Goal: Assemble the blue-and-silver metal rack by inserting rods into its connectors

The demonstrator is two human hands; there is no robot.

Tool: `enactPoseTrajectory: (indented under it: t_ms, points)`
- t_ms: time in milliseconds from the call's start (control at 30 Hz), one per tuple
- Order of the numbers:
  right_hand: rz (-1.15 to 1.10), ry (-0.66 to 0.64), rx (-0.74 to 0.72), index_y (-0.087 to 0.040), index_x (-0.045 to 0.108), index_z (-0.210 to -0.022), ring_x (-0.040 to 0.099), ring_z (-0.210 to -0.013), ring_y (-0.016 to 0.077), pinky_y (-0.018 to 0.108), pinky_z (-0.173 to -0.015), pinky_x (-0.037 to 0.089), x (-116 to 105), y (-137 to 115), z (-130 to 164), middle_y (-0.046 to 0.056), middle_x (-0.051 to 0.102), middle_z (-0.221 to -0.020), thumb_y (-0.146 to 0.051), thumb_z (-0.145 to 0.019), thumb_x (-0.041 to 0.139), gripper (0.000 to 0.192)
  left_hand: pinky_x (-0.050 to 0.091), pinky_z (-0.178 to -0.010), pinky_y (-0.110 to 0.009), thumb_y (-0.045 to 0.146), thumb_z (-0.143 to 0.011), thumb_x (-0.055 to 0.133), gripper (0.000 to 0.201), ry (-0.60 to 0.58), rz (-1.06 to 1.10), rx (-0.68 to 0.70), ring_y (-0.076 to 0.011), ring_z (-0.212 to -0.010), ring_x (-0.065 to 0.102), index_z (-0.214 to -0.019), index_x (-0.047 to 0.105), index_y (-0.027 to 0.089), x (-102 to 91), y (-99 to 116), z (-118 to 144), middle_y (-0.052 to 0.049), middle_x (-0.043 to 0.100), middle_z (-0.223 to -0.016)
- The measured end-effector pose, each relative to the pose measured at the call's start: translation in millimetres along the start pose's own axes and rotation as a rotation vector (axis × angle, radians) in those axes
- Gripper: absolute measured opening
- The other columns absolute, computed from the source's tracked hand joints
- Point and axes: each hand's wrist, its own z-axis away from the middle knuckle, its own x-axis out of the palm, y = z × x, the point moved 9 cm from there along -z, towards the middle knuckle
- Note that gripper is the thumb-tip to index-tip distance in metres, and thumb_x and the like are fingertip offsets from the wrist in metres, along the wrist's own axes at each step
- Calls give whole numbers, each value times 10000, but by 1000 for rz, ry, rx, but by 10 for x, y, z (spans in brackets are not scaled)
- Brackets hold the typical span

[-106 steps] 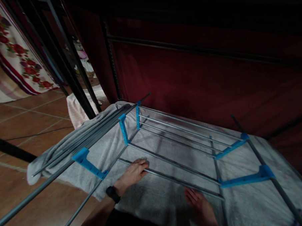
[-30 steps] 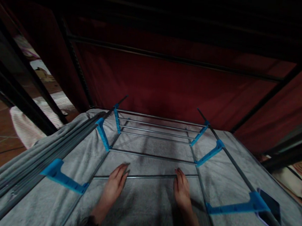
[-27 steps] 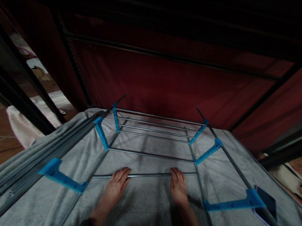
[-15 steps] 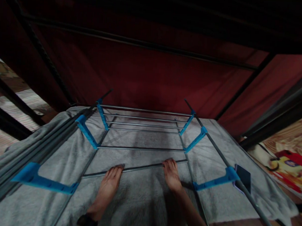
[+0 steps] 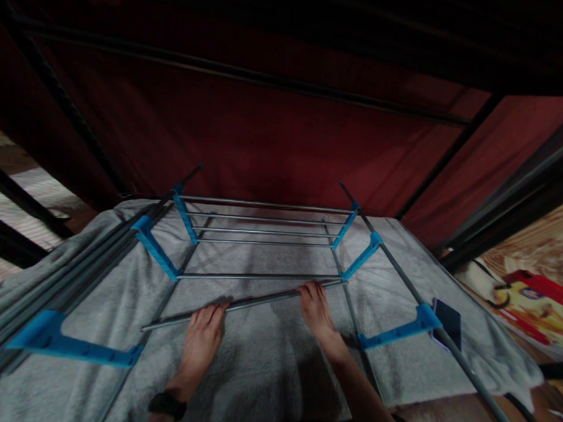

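Note:
A metal drying rack [image 5: 261, 241] with blue plastic brackets [image 5: 156, 255] lies on a grey towel [image 5: 265, 366]. One thin metal rod [image 5: 259, 303] sits askew, its right end close to the neighbouring bar [image 5: 260, 276]. My left hand [image 5: 201, 335] lies flat on the towel with its fingertips against the rod's left part. My right hand [image 5: 317, 311] lies flat too, fingertips on the rod's right part. The fingers of both are stretched out, not wrapped around it. A dark watch [image 5: 165, 405] is on my left wrist.
A dark phone [image 5: 447, 316] lies on the towel at the right, by a blue bracket [image 5: 397, 331]. A folded wing of grey bars [image 5: 73, 270] runs along the left. Dark red cloth [image 5: 266, 142] on a black frame closes the back. Patterned fabric [image 5: 534, 303] lies at right.
The rod under my fingertips has slid away from me and tilted, its right end going further than the left. Both hands followed it. My view swung to the right.

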Motion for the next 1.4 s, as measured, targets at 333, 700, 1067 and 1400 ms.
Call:
enactPoseTrajectory:
  t_ms: [333, 700, 1067, 1400]
  points:
    - [-86, 0, 17, -297, 698, -1150, 584, -1038, 263, 451, -999, 468, -62, 107, -253, 73, 655, -1046, -117, -949, 420, 388, 535, -818, -446, 119, -895, 411, 431, 47, 115, -27, -296, -949, 681, -1211, 646, 296, -5, 11, -137, -88, 739, -1030]
    - [-103, 31, 28, -249, 715, -1099, 565, -1031, 256, 438, -987, 472, -111, 194, -292, 82, 657, -1049, -70, -909, 467, 360, 528, -849, -428, 174, -946, 398, 389, 2, 130, -82, -278, -962, 689, -1192, 671, 301, 114, -5, -182, -69, 748, -1074]
    - [-87, 23, 61, -247, 717, -1098, 567, -1048, 253, 429, -998, 469, -134, 227, -305, 78, 662, -1055, -81, -913, 491, 336, 527, -903, -444, 189, -928, 383, 415, -63, 160, -132, -280, -964, 680, -1188, 692, 285, 130, -27, -253, -76, 744, -1057]
    - [-66, -19, 78, -246, 698, -1164, 582, -1105, 252, 442, -1063, 450, -176, 187, -336, 74, 669, -1123, -70, -938, 423, 397, 526, -904, -472, 176, -923, 391, 411, -9, 150, -95, -290, -965, 679, -1175, 688, 308, 75, -25, -348, -74, 742, -1032]
